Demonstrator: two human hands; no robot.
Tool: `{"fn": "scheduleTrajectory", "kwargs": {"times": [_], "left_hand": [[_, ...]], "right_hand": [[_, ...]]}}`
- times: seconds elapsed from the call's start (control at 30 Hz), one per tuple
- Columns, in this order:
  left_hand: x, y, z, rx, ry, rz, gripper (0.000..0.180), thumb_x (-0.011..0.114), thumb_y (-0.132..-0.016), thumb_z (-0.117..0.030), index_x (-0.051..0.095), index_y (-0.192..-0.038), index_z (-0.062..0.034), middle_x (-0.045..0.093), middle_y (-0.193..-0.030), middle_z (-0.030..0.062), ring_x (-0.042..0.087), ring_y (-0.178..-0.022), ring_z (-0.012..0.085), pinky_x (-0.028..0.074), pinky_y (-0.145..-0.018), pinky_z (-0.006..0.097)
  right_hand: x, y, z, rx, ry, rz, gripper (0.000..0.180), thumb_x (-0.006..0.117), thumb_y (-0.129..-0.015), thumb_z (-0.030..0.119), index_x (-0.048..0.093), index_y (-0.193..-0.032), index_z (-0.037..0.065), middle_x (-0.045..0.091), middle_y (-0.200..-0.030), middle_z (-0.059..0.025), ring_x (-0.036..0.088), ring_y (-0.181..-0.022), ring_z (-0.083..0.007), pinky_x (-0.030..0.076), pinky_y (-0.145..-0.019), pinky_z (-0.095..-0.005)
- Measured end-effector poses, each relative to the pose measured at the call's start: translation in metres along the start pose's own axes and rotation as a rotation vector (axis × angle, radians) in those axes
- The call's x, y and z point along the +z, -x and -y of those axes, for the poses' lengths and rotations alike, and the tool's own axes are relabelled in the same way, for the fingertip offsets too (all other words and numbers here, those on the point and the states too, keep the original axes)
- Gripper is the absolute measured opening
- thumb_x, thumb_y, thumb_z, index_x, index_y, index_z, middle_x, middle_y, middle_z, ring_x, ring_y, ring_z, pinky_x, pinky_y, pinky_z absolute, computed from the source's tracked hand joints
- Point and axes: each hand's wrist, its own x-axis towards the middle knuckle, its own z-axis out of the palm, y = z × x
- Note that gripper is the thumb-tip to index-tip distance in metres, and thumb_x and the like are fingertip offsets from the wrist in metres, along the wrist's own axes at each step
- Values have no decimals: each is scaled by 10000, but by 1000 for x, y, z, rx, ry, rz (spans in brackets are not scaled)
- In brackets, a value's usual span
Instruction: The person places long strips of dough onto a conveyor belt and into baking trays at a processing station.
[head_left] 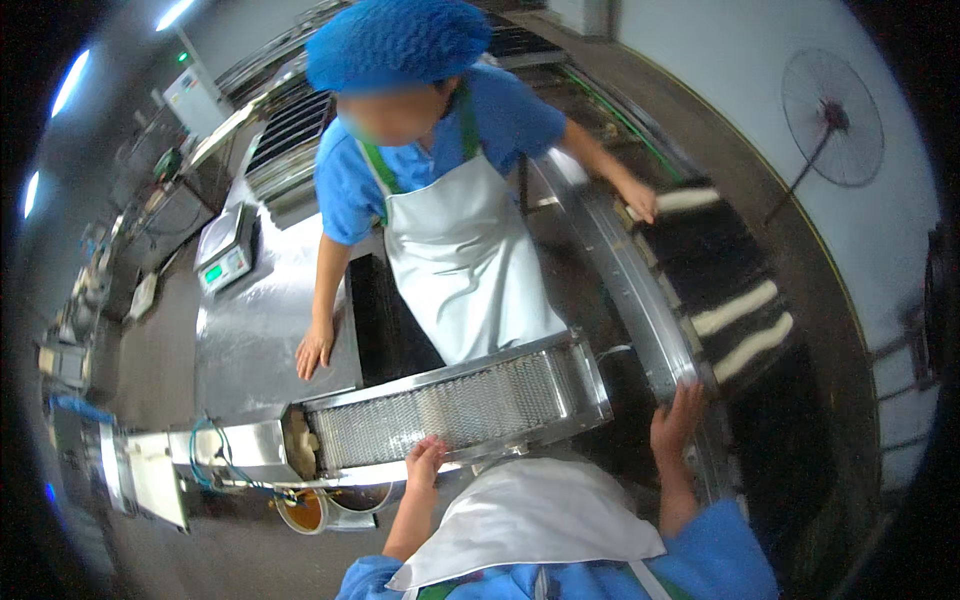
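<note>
My left hand (424, 462) is at the near edge of a mesh-belt conveyor (450, 405). Its fingers are bent together, the tips slightly blurred; whether anything is between them I cannot make out. With fingers stretched out, my right hand (678, 425) rests on a long metal rail (640, 300). Beyond that rail, pale dough strips (752, 345) lie across dark trays (715, 250). Opposite me stands a co-worker in a blue cap and white apron, whose hand (640, 200) touches the end of a farther dough strip (687, 200); the co-worker's other hand (315, 348) lies on a steel table (270, 340).
A digital scale (226, 248) sits on the steel table. Left of the mesh belt are a metal chute (235, 450) and blue tubing (205, 460); a bucket of amber liquid (303, 512) hangs low beside it. A large fan (832, 115) stands by the right wall.
</note>
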Motion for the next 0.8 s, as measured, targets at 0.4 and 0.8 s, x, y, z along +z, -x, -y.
{"fn": "scheduleTrajectory", "kwargs": {"times": [0.4,0.8], "left_hand": [[-51,14,-41,338,-396,-460,284,594,-816,45,583,-1098,15,611,-1041,82,585,-937,168,488,-819,291],[-53,9,-37,322,-493,-412,248,636,-798,57,601,-1041,25,621,-844,57,587,-703,123,515,-615,250]], "right_hand": [[35,57,24,456,-453,262,412,644,-799,-35,581,-1194,63,548,-1253,-134,498,-1194,-323,400,-1030,-466],[50,83,17,689,-518,160,221,589,-797,-40,662,-991,38,642,-974,-95,609,-939,-240,481,-858,-368]]}}
